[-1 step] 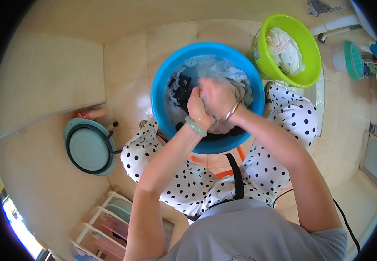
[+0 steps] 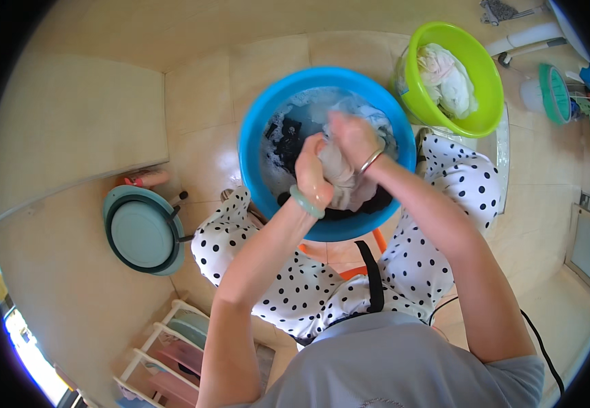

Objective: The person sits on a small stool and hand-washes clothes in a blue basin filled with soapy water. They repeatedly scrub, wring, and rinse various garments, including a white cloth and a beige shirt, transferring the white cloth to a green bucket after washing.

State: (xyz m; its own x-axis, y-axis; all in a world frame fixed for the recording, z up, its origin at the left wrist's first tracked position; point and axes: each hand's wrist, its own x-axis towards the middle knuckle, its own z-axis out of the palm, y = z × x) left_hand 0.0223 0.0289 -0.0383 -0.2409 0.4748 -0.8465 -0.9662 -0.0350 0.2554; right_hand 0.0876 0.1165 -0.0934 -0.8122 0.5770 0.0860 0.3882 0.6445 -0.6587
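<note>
A blue basin (image 2: 249, 146) of sudsy water stands before me, between my knees. Over it, my left hand (image 2: 314, 173), with a pale green bangle at the wrist, grips one side of a wet beige cloth (image 2: 338, 170). My right hand (image 2: 355, 139), wearing a silver bangle, is closed on the cloth's other side; its fingers are blurred by motion. A black garment (image 2: 286, 143) lies in the water at the left, a pale blue-white cloth (image 2: 374, 115) at the far right. More dark fabric shows below the beige cloth.
At the far right, a lime green bucket (image 2: 492, 102) holds white cloth (image 2: 455, 85). A folded teal basin (image 2: 142, 234) leans at the left wall. A white rack (image 2: 146, 340) stands at the lower left. Beyond the bucket are a white pipe (image 2: 530, 37) and a small green-rimmed bin (image 2: 553, 95).
My hands have moved slightly right and a little apart. More of the beige cloth shows between them.
</note>
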